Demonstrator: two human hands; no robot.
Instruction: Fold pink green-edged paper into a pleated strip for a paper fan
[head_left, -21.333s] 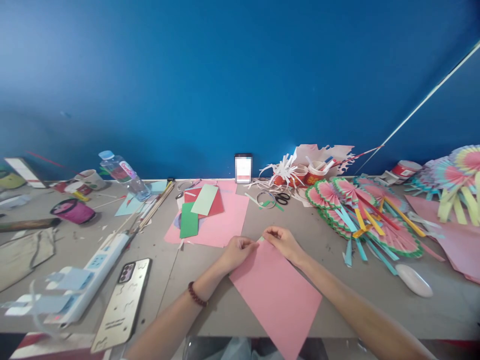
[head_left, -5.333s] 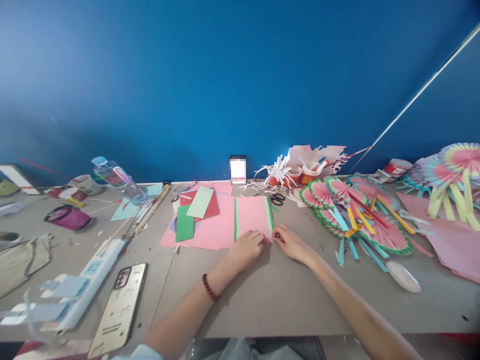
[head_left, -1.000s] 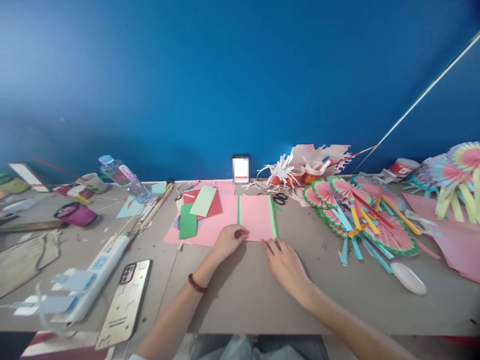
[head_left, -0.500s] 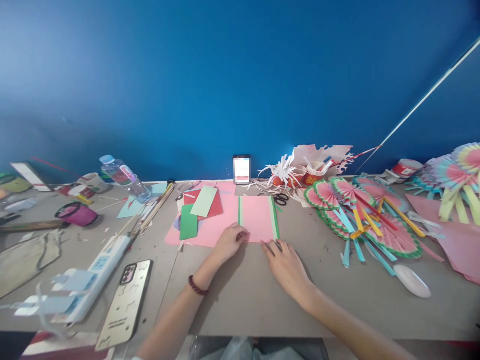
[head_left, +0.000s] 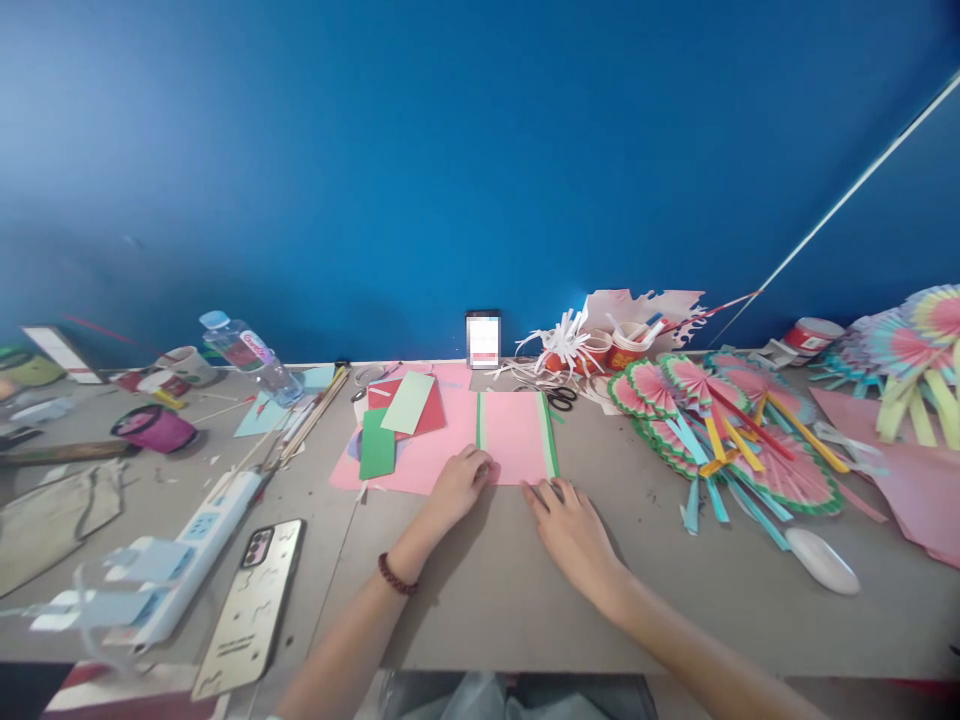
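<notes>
A pink paper sheet (head_left: 516, 436) with a green strip along each side lies flat on the grey table (head_left: 480, 600), straight ahead. My left hand (head_left: 459, 484) rests on its near left corner with the fingers curled and pressed on the paper. My right hand (head_left: 571, 523) lies palm down just below the near right corner, its stretched fingertips touching the edge by the green strip. A beaded bracelet is on my left wrist.
Loose pink, red and green sheets (head_left: 405, 425) lie left of the paper. A phone (head_left: 249, 606), a power strip (head_left: 176, 560) and a water bottle (head_left: 244, 350) are at the left. Scissors (head_left: 559, 398) and paper cups (head_left: 611, 350) stand behind; finished paper fans (head_left: 720, 430) fill the right.
Almost nothing has moved in the last second; both hands stay at the paper's near edge. Five seconds ago my right hand was pinching the right corner; now it lies flat.
</notes>
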